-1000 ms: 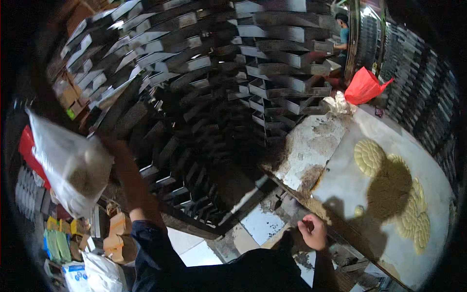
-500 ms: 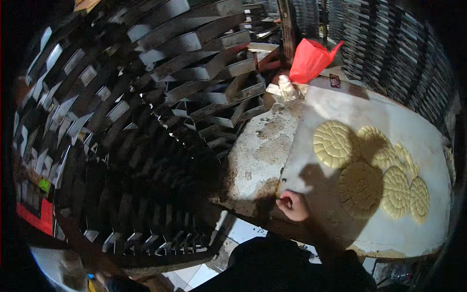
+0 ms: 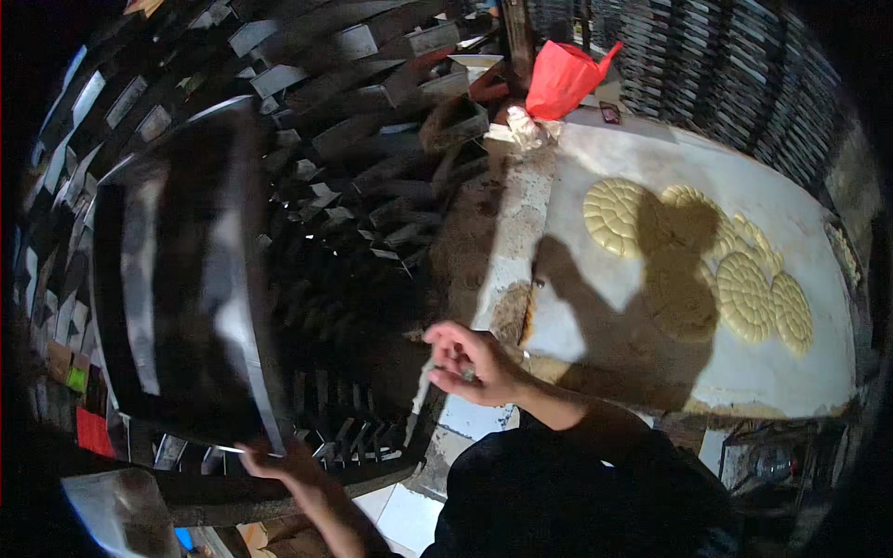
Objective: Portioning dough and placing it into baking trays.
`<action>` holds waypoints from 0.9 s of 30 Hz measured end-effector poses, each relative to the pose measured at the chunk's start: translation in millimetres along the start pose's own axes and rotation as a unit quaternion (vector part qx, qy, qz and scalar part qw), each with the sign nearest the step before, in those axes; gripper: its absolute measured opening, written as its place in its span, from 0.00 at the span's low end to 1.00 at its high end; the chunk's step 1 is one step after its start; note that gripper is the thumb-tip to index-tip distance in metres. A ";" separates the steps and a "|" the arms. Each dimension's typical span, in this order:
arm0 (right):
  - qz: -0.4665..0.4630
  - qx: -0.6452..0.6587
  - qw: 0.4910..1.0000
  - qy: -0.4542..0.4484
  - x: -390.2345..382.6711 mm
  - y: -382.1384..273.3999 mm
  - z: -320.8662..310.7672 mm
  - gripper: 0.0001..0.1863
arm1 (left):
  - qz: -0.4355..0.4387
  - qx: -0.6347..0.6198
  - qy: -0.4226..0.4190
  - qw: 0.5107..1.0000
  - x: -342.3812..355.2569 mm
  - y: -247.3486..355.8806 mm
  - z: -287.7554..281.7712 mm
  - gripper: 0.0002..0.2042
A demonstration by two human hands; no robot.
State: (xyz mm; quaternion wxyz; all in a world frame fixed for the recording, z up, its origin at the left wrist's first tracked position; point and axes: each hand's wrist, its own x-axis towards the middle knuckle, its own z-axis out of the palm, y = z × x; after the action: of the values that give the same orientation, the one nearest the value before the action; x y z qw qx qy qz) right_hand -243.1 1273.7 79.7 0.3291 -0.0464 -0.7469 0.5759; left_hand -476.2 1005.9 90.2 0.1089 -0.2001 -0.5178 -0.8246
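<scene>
A dark, rectangular metal tray point(image 3: 177, 279) is held upright by its lower edge in my left hand point(image 3: 274, 465), whose fingers close on the rim. My right hand point(image 3: 460, 363) is in the air just left of the worktop, fingers apart and loosely curled, with nothing clearly held. On the pale worktop point(image 3: 605, 363) lie several flat dough rounds point(image 3: 744, 293) scored into segments; shadows cross some of them.
Stacks of dark trays point(image 3: 372, 139) fill the left and centre, more point(image 3: 726, 84) stand behind the worktop. A red bag point(image 3: 563, 79) and crumpled white material point(image 3: 521, 128) sit at the worktop's back corner. White floor tiles point(image 3: 409, 521) show below. A translucent bag point(image 3: 116, 516) lies lower left.
My left hand, earlier holding up a white bag, now grips a tray lifted into view. My right hand has moved left, away from the worktop's edge. The view has swung.
</scene>
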 end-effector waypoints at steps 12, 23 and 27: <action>0.222 0.163 0.864 0.422 -132.0 96.0 33.8 0.22 | -0.348 -0.071 -0.120 0.927 -216.5 -98.0 40.8 0.30; 0.318 -0.183 0.888 0.277 -193.8 124.2 -110.6 0.39 | -0.468 0.028 -0.121 0.875 -264.0 -169.9 81.7 0.35; 0.205 -0.584 0.762 0.191 -237.0 123.0 -192.8 0.32 | -0.403 0.066 -0.131 0.903 -278.4 -197.7 104.7 0.32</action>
State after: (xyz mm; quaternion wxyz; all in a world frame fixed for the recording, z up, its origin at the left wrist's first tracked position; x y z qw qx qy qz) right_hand 8.5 1368.3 -110.6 0.2485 -0.4908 -0.8328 0.0615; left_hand -280.4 1179.2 -153.2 -0.2890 -0.0727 -0.6174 -0.7281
